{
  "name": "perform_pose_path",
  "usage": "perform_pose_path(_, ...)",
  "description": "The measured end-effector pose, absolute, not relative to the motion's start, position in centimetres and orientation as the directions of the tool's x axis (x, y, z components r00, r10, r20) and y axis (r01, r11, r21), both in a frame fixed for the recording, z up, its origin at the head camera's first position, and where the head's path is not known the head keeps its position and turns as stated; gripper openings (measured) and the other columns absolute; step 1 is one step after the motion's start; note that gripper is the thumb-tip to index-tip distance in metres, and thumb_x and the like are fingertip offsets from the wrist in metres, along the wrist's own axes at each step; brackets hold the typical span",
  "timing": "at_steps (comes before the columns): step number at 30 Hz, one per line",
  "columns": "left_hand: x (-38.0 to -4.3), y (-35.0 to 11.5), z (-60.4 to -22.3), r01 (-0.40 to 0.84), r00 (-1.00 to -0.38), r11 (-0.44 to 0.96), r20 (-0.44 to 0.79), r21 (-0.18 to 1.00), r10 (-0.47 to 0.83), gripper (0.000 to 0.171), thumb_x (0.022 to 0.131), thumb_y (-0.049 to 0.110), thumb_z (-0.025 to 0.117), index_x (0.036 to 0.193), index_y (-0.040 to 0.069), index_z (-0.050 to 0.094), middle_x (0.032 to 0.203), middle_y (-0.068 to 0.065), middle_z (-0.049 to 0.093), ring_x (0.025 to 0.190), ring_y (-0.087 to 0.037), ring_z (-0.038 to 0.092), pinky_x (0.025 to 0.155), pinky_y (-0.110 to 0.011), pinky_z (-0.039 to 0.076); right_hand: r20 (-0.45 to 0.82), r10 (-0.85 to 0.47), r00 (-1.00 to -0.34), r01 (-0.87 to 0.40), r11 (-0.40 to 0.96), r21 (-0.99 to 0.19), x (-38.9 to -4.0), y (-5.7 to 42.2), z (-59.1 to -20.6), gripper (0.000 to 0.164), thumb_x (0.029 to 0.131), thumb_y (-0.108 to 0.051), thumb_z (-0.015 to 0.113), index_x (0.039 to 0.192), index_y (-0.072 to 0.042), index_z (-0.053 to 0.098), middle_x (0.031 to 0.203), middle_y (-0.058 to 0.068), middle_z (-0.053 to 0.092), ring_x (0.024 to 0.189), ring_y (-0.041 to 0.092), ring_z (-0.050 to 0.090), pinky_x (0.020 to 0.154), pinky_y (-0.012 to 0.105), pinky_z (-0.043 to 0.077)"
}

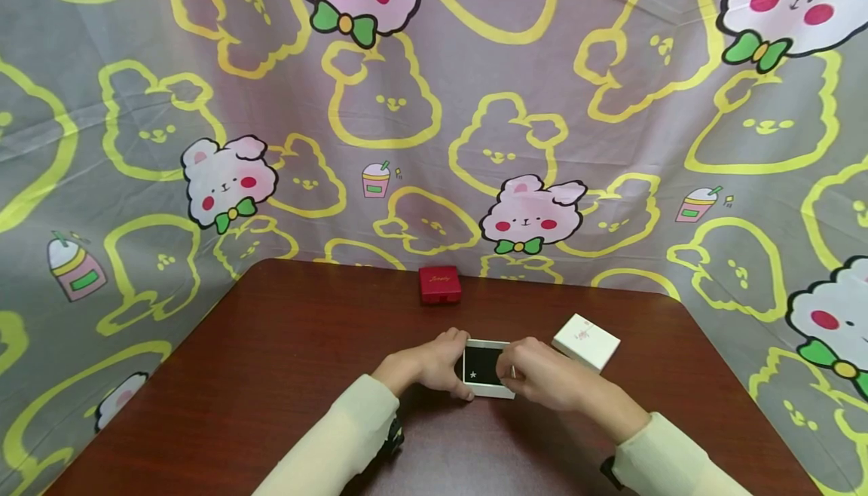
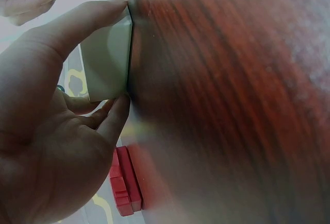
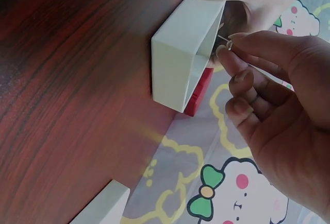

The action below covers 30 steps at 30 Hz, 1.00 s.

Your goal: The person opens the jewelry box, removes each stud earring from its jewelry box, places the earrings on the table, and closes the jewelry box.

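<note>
Left fingers grip white box by opposite walls, well in from far edge of surface; right fingers pinch small shiny piece over it. I judge piece light, stiff, slippery: pinch edges lightly. Box likely rigid, light.

A makeshift tabletop booth: creased fabric printed with cartoon bunnies fills the top and both sides of the frame, enclosing a wood-grain table at lower center. The wider room is hidden.
</note>
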<state>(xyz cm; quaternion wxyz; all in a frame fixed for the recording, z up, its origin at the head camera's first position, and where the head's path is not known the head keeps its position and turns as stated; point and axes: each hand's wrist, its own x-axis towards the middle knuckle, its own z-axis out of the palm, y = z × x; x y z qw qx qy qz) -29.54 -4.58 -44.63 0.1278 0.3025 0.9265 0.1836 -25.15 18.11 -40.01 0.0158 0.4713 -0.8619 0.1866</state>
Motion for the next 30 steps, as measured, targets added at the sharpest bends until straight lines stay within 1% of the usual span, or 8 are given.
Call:
perform_pose_path(4,-29.5,-4.6,-44.6,0.511,-0.785,0.751,-0.129,0.418,0.606,0.083,0.075,0.039,0.090,0.136,0.005,0.046,0.114,-0.001,0.049,0.108,-0.013,0.049,0.097,-0.028,0.045,0.213,-0.812,-0.543,-0.824,0.467,-0.320,-25.2,18.2,-40.3,0.018,0.084,0.008,0.070,0.082,-0.010,0.072,0.078,-0.010,0.064,0.073,0.005,0.057,0.066,0.020,0.049)
perform_pose_path(7,-29.5,-4.6,-44.5,0.513,-0.784,0.750,-0.128,0.418,0.607,0.082,0.075,0.040,0.090,0.135,0.005,0.046,0.113,-0.001,0.049,0.107,-0.014,0.049,0.097,-0.028,0.045,0.224,-0.816,-0.532,-0.832,0.455,-0.318,-25.1,18.2,-40.4,0.019,0.083,0.008,0.070,0.081,-0.010,0.071,0.077,-0.012,0.061,0.072,0.002,0.054,0.065,0.019,0.048)
perform_pose_path(12,-29.5,-4.5,-44.5,0.522,-0.782,0.746,-0.118,0.414,0.612,0.082,0.074,0.039,0.090,0.133,0.004,0.046,0.112,-0.001,0.049,0.107,-0.015,0.049,0.097,-0.029,0.045,0.275,-0.829,-0.486,-0.864,0.411,-0.290,-25.2,18.2,-40.7,0.023,0.079,0.010,0.071,0.075,-0.011,0.067,0.072,-0.013,0.055,0.069,0.000,0.049,0.063,0.015,0.043)
perform_pose_path(16,-29.4,-4.5,-44.3,0.528,-0.783,0.748,-0.109,0.403,0.612,0.081,0.073,0.039,0.091,0.131,0.004,0.047,0.111,-0.002,0.049,0.108,-0.016,0.050,0.098,-0.029,0.044,0.301,-0.834,-0.463,-0.878,0.387,-0.281,-25.2,18.2,-40.8,0.025,0.077,0.011,0.071,0.074,-0.012,0.065,0.071,-0.012,0.055,0.068,0.003,0.051,0.062,0.014,0.041)
perform_pose_path(21,-29.4,-4.5,-44.3,0.523,-0.785,0.753,-0.116,0.400,0.608,0.082,0.073,0.039,0.091,0.132,0.003,0.047,0.113,-0.002,0.050,0.110,-0.017,0.051,0.099,-0.030,0.044,0.285,-0.833,-0.475,-0.870,0.395,-0.294,-25.0,18.3,-41.0,0.024,0.078,0.009,0.073,0.074,-0.013,0.065,0.072,-0.012,0.055,0.067,0.006,0.054,0.062,0.013,0.042)
perform_pose_path(30,-29.3,-4.6,-44.4,0.517,-0.786,0.745,-0.113,0.421,0.608,0.080,0.073,0.038,0.092,0.131,0.004,0.048,0.110,-0.001,0.049,0.105,-0.014,0.049,0.095,-0.028,0.045,0.252,-0.836,-0.488,-0.860,0.409,-0.305,-24.6,18.2,-41.4,0.015,0.083,0.004,0.076,0.079,-0.010,0.070,0.076,-0.012,0.059,0.070,0.000,0.054,0.064,0.012,0.044)
